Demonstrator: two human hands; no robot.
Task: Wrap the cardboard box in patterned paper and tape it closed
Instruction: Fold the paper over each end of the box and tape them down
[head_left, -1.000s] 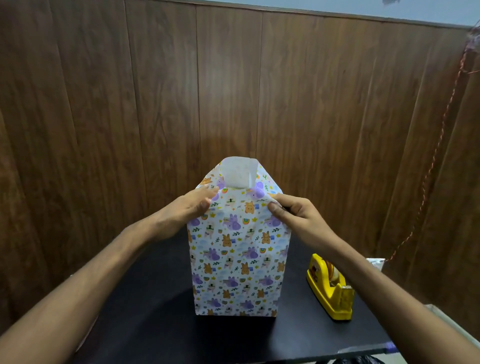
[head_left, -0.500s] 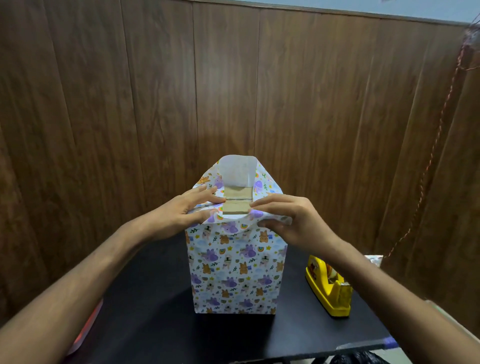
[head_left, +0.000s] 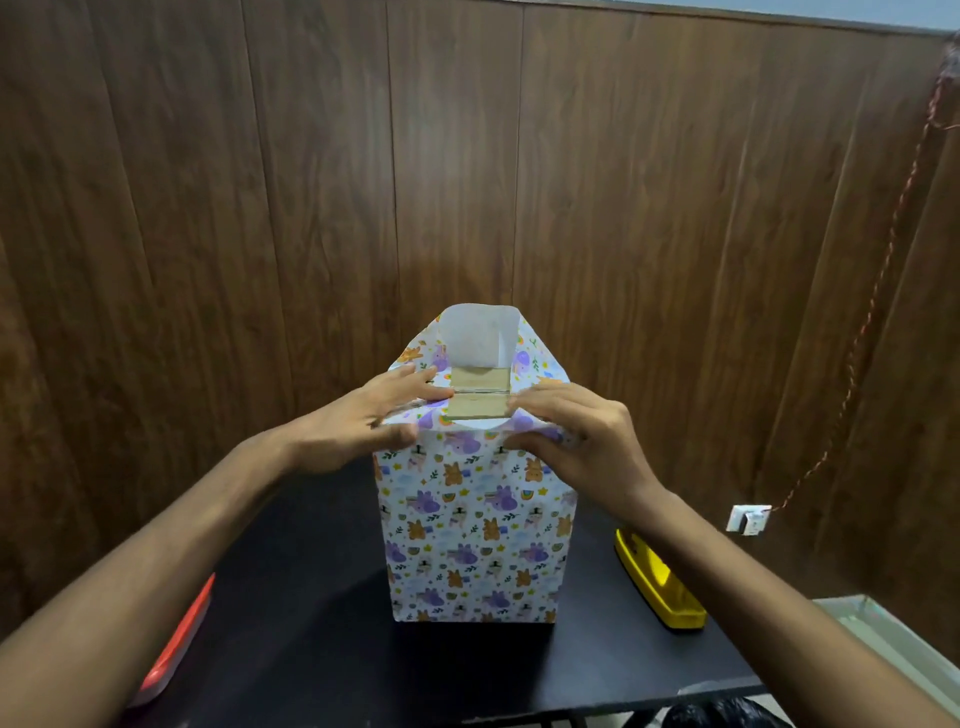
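Box (head_left: 477, 402) stands upright mid-table (head_left: 311, 597), wrapped except its top. Your left hand (head_left: 363, 421) presses the near paper (head_left: 470, 525) flap down with flat fingers; your right hand (head_left: 576, 441) pinches the folded edge. Risk: the far flap stands loose, and uneven pressure could crease or tear corners. A second ago the near flap stood upright. Tape dispenser (head_left: 657, 587) waits on the right.

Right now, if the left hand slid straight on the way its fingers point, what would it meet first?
The left hand points rightward across the box top. First in line looks to be the bare cardboard box strip showing between the paper flaps, then the right hand; depth is unclear.
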